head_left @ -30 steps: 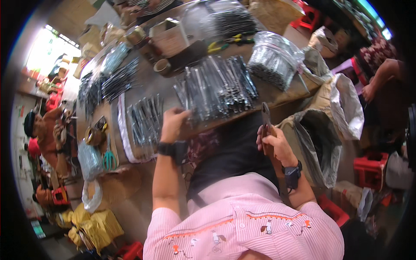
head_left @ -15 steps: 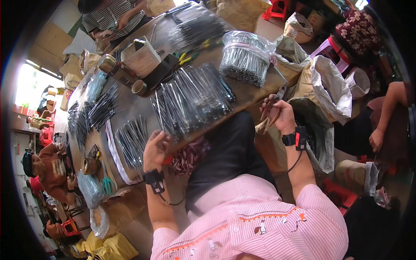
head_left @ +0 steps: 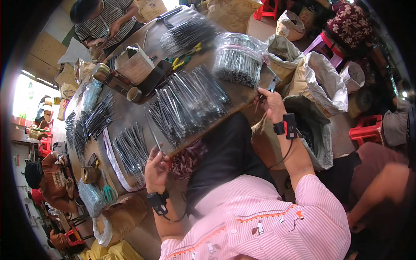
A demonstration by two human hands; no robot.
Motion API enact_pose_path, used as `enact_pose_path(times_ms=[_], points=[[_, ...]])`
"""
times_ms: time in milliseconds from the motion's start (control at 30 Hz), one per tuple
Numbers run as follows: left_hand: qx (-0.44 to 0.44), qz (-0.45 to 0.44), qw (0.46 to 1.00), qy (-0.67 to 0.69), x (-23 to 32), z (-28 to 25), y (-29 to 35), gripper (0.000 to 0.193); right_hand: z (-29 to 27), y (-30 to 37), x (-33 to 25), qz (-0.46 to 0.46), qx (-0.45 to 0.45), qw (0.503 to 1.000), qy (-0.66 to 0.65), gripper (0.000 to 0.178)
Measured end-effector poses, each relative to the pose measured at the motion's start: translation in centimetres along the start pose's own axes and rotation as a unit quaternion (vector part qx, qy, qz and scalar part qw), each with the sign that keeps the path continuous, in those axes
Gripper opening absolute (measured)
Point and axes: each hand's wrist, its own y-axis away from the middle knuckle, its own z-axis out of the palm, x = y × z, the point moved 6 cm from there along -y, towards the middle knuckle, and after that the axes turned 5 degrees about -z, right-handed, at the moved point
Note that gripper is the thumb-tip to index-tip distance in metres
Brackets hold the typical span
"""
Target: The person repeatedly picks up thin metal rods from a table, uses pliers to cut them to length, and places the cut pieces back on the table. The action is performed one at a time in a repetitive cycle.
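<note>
- your left hand (head_left: 156,168) is pinching what looks like one strip (head_left: 154,135) between thumb and fingers; it sticks out beyond your fingertips, tilted slightly left.
- your right hand (head_left: 271,105) is wrapped round the pliers (head_left: 272,83), their head poking out past your fingers, just right of the bagged bundle (head_left: 239,60).
- the strip should be light and springy, probably metal from its shine: it may bend under a side push, but is unlikely to break.
- expect it smooth and a bit slippery; a firm pinch near the end closest to you, as now, seems best, with the long part free.
- the big pile (head_left: 189,102) lies right of that pinch, the smaller pile (head_left: 131,147) left of it; loose strips there could snag one another.
- your fingers cover the strip's near end, and its thin far end is hard to make out.
- your palm hides most of the pliers' handles; you can't tell how their jaws stand.
</note>
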Motion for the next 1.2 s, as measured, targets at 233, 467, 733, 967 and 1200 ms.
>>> enact_pose_path(times_ms=[233, 467, 733, 967, 1200], points=[[0.027, 0.036, 0.999, 0.022, 0.2, -3.2, 2.4, 0.035, -0.7, 0.9, -2.5, 0.113, -0.132, 0.949, -0.263, 0.015], [-0.071, 0.021, 0.997, -0.006, -0.9, 0.3, 2.1, 0.028, 1.2, -3.3, -2.4, 0.132, -0.125, 0.932, -0.314, 0.008], [0.012, -0.031, 0.998, -0.062, -2.6, 1.4, 2.6, 0.024, 2.0, 3.4, -1.2, 0.046, -0.127, 0.99, -0.046, 0.008], [-0.094, -0.08, 0.985, -0.121, -5.7, 7.1, 1.3, 0.029, 8.4, 10.1, -0.2, 0.043, -0.225, 0.97, 0.08, 0.019], [-0.142, -0.018, 0.975, -0.169, -7.4, 11.7, 0.7, 0.022, 12.0, 14.0, 1.3, -0.026, -0.234, 0.965, 0.119, 0.016]])
